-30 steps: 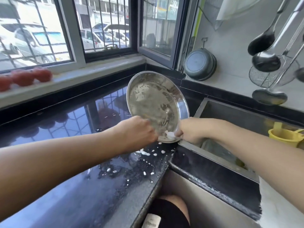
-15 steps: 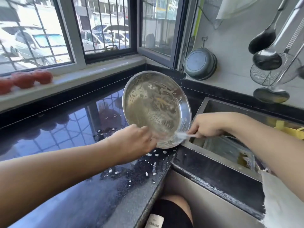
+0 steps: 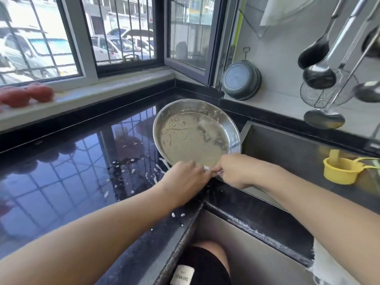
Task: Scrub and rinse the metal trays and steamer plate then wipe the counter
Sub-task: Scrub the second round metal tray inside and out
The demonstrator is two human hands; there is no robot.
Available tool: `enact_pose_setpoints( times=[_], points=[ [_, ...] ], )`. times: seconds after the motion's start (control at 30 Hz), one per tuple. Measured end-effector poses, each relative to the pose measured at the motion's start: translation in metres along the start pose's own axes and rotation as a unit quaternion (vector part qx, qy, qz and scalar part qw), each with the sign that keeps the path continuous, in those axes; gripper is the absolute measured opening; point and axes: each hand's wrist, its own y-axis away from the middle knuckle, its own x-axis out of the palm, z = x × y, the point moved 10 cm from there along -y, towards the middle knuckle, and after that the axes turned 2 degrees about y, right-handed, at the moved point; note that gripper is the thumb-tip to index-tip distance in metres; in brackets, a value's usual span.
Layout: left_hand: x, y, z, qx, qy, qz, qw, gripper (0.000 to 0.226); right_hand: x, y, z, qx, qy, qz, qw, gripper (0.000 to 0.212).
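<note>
A round metal tray (image 3: 195,134), streaked with soapy residue, tilts over the black counter's (image 3: 61,171) corner by the sink (image 3: 287,153). My left hand (image 3: 185,182) grips the tray's near rim. My right hand (image 3: 234,171) is at the same near rim, fingers curled round a small whitish scrubber that is mostly hidden. White foam flecks lie on the counter under the tray.
A yellow scoop (image 3: 341,169) sits in the sink at right. Ladles and a wire strainer (image 3: 324,91) hang on the right wall, and a dark pan (image 3: 241,80) hangs near the corner. Red tomatoes (image 3: 26,95) rest on the windowsill.
The tray has tipped flatter and lower over the counter corner. My right hand came back from the tray's right edge to its near rim, close beside my left hand.
</note>
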Motion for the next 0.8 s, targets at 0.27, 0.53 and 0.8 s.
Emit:
enact_pose_setpoints(
  times=[0.27, 0.53, 0.8],
  points=[
    [0.0, 0.032, 0.031, 0.012, -0.025, 0.013, 1.0, 0.021, -0.037, 0.008, -0.041, 0.097, 0.102, -0.043, 0.989, 0.05],
    [0.003, 0.017, 0.017, -0.012, -0.007, 0.086, 0.996, 0.031, -0.007, 0.003, 0.029, -0.022, 0.056, 0.035, 0.998, 0.057],
    [0.003, 0.029, 0.039, -0.043, -0.053, 0.095, 0.993, 0.03, -0.018, 0.012, -0.006, 0.002, 0.079, -0.01, 0.997, 0.051]
  ],
)
